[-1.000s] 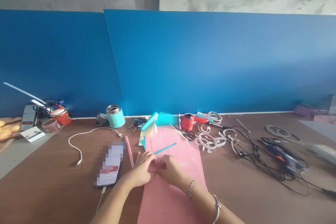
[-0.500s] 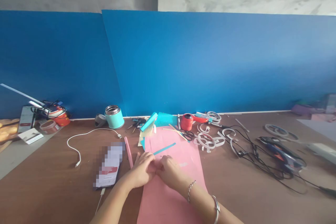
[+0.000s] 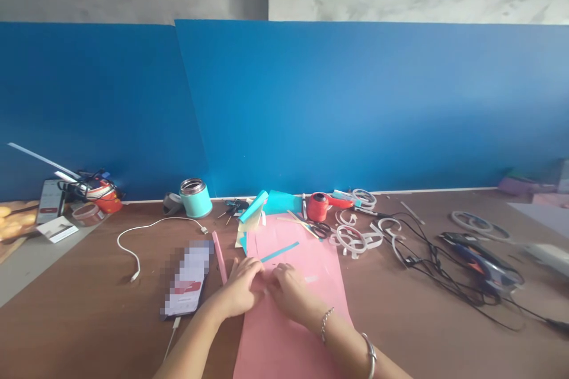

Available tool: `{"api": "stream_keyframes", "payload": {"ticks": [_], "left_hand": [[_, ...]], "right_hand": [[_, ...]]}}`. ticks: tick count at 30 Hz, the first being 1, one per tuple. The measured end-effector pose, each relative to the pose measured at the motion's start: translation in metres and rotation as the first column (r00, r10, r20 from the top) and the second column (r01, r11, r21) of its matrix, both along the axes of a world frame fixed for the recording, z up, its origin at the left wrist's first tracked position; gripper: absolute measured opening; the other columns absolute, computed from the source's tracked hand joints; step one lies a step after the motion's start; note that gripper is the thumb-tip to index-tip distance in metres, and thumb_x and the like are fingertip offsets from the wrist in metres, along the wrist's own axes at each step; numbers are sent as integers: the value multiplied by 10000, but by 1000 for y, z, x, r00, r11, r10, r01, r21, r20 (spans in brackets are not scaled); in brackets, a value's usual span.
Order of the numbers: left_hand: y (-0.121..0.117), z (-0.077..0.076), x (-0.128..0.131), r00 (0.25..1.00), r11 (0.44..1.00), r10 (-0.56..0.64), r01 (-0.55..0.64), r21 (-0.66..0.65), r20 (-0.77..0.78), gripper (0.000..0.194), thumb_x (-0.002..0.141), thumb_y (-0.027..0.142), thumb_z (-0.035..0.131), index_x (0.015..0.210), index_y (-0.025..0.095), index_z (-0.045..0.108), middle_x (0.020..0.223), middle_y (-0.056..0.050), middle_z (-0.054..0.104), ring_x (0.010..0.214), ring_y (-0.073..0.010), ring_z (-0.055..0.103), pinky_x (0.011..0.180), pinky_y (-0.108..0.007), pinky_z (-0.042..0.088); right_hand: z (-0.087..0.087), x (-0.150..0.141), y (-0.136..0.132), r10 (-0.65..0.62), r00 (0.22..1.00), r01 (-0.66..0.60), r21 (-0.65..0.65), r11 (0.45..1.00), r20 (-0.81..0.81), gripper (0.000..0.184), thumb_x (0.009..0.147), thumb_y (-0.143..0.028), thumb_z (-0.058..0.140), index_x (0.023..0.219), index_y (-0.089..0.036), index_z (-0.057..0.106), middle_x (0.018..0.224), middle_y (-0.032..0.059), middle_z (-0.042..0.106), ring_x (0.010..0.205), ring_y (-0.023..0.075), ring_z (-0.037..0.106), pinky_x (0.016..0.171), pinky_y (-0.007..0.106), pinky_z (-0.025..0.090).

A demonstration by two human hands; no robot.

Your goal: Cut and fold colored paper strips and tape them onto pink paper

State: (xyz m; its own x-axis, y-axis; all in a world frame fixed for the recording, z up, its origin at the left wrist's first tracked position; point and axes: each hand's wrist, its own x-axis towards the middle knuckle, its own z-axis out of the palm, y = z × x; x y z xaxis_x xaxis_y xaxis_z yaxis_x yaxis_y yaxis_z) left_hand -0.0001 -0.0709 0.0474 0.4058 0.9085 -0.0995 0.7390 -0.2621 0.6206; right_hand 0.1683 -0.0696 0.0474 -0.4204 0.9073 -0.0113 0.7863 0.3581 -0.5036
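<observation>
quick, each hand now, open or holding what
Left hand: curled over flat pink paper; any hold can't be told.
Right hand: curled over it too; hold hidden.

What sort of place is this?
Likely a paper-craft workspace: pink paper lies on a brown table, with a blue strip on it and scissors toward the blue partition.

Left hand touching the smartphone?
Apart. The head view shows bare brown tabletop between the left hand and the right edge of the smartphone.
</observation>
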Motion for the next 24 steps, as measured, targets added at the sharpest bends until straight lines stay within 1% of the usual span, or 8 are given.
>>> {"api": "stream_keyframes", "payload": {"ticks": [4,8,14,18,21,24], "left_hand": [[0,1,0,1000,1000,1,-1,10,-5,271,655,117,470,881,264,442,1065,-4,517,1144,-199,432,1104,-549,33],[-1,2,0,1000,1000,-1,1,7,-2,212,692,160,484,875,262,447,1061,-9,524,1130,-203,445,1101,-556,34],[0,-1,1,1000,1000,5,-5,28,-15,190,720,182,486,892,259,459,1074,-16,530,1130,-206,455,1101,-543,81],[1,1,1,1000,1000,6,-5,23,-16,185,713,175,481,877,258,464,1056,-12,538,1124,-211,465,1101,-542,81],[0,4,1,1000,1000,9,-9,14,-25,239,670,140,481,875,260,462,1060,-7,535,1146,-215,451,1104,-538,84],[-1,6,1,1000,1000,9,-9,-2,-21,285,631,107,469,870,262,446,1058,-3,530,1158,-209,438,1109,-536,59]], "right_hand": [[2,2,1,-64,992,56,-83,995,-106,109,714,-97,484,664,-153,564,760,51,569,723,156,510,623,241,341],[-2,1,2,-66,991,56,-92,994,-115,78,675,-96,505,646,-155,547,752,45,567,726,159,510,613,239,333],[-5,-2,-1,-24,1000,24,0,1000,16,122,721,-103,452,729,-148,565,820,81,591,776,180,526,634,260,334],[-3,-4,-4,0,998,-1,12,1000,66,153,750,-104,432,772,-130,581,848,105,601,810,199,535,653,277,342],[-2,-4,-3,3,998,-5,28,1000,56,177,778,-90,409,768,-128,582,843,105,601,807,194,537,669,280,346],[-1,-1,-1,-7,1000,7,6,1000,-20,178,777,-86,415,680,-149,550,770,69,585,744,165,524,642,258,341]]}}
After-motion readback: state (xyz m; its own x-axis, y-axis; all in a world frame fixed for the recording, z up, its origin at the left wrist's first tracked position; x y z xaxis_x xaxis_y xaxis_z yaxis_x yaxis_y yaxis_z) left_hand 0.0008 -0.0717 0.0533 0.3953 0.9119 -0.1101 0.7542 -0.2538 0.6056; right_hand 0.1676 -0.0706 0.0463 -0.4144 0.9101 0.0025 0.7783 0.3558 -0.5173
